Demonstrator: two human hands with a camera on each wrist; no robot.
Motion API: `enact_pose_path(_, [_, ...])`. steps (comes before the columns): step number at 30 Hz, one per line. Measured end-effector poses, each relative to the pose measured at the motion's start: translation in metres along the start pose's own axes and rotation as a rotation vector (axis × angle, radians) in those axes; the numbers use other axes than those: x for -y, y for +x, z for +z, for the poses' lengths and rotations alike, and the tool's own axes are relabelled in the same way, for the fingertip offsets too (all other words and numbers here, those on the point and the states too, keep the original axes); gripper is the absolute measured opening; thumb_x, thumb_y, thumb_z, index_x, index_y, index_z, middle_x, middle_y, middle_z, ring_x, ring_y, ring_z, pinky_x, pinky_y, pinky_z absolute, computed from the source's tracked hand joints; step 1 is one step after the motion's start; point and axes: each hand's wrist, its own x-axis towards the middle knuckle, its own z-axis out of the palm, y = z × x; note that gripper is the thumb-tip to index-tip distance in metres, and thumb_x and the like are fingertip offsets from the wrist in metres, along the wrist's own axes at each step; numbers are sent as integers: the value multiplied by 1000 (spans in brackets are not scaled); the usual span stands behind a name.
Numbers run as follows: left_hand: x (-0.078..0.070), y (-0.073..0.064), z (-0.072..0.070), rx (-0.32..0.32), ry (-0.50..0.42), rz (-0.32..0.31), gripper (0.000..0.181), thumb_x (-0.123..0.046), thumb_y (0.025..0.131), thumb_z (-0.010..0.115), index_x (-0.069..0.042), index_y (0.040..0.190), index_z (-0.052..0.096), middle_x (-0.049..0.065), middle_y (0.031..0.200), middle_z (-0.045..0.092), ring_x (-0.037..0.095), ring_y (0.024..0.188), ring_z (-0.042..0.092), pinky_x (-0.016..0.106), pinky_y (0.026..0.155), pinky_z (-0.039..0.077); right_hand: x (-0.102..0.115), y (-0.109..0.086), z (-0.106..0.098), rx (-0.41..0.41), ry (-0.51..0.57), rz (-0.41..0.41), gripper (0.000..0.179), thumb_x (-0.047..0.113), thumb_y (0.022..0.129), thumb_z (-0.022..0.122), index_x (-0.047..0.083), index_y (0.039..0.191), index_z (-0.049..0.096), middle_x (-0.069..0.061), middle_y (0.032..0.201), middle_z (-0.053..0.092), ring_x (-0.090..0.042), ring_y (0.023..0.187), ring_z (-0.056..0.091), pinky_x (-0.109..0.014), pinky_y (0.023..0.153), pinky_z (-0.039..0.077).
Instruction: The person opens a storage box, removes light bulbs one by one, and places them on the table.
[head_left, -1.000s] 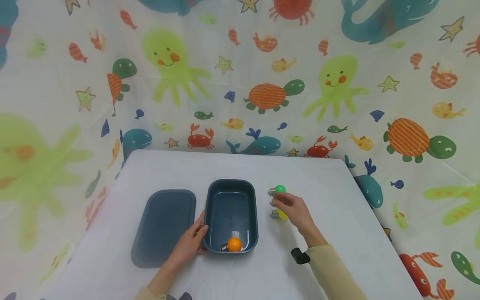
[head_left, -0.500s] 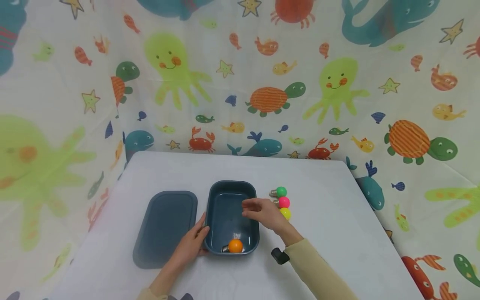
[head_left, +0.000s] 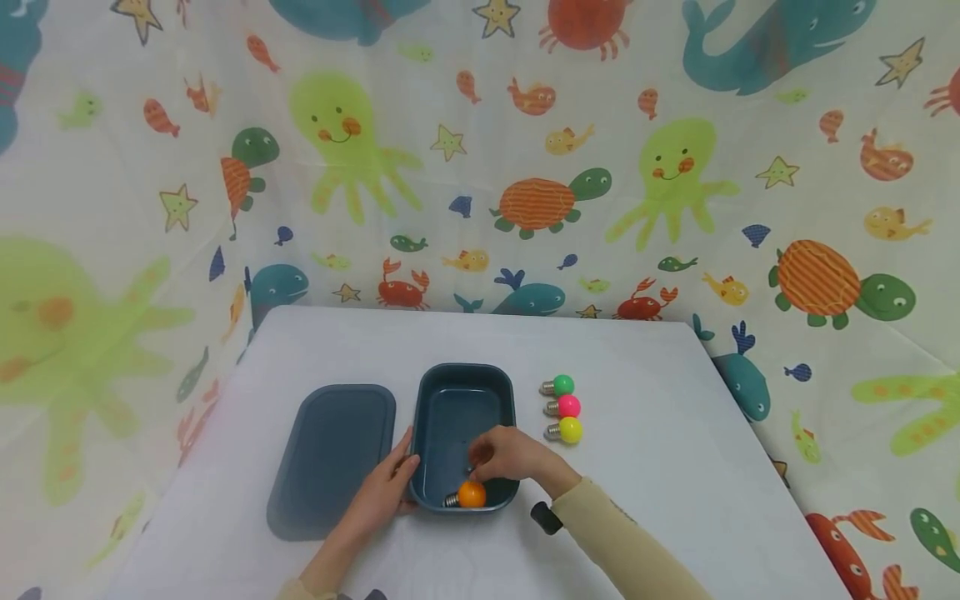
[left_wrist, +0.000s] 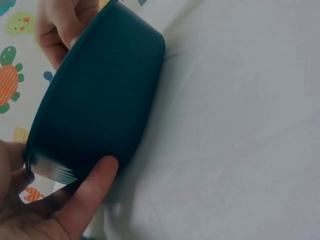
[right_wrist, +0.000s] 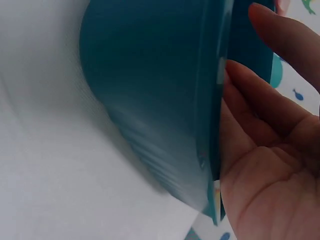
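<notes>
My left hand point(head_left: 382, 482) holds the left side of a dark blue-grey plastic box point(head_left: 426, 408), near its front corner. In the left wrist view, one finger presses the outer wall and others are at the rim. My right hand point(head_left: 510, 456) reaches over the right rim into the box, bent fingers just above an orange light bulb point(head_left: 472, 494). That bulb lies at the front of the box, metal base to the left. In the right wrist view the thumb and fingers stand apart, fingertips partly hidden behind the box wall; contact with the bulb is unclear.
Right of the box, green point(head_left: 564, 384), pink point(head_left: 570, 406) and yellow point(head_left: 571, 430) bulbs lie in a column, bases leftward. A flat blue-grey lid point(head_left: 330, 462) lies left of the box on the white table point(head_left: 630, 367). A sea-animal curtain point(head_left: 465, 142) hangs behind.
My right hand has moved left from the column of bulbs and down into the box, to the orange bulb. The left hand stays on the box.
</notes>
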Motion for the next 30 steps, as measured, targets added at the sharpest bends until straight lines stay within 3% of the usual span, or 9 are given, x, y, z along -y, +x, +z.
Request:
enact_pose_path(10, [-2, 0, 0, -12, 14, -4, 58, -36, 104, 48, -30, 156, 24, 26, 144, 44, 31, 106, 63, 41, 72, 59, 12, 2, 9, 51, -200, 87, 30, 25, 79, 83, 9, 102, 73, 8, 84, 61, -10, 76, 54, -21, 70, 50])
enact_pose_path(17, [-2, 0, 0, -14, 26, -2, 59, -36, 104, 48, -31, 156, 23, 26, 146, 41, 31, 105, 63, 41, 72, 59, 18, 2, 13, 91, -275, 87, 22, 24, 79, 82, 11, 95, 75, 9, 78, 60, -10, 71, 54, -20, 65, 49])
enact_pose_path(23, [-2, 2, 0, -16, 33, -9, 58, -37, 104, 48, -32, 156, 23, 25, 145, 43, 30, 105, 63, 41, 72, 60, 16, 0, 13, 19, -215, 67, 23, 20, 79, 82, 9, 98, 75, 8, 80, 62, -10, 74, 53, -20, 68, 50])
enact_pose_path(30, [-1, 3, 0, -22, 45, -25, 58, -38, 103, 48, -33, 156, 24, 23, 145, 44, 27, 103, 63, 40, 71, 60, 4, -10, 1, -107, -28, 4, 35, 22, 82, 80, 6, 112, 70, 3, 96, 67, -12, 84, 58, -23, 76, 53])
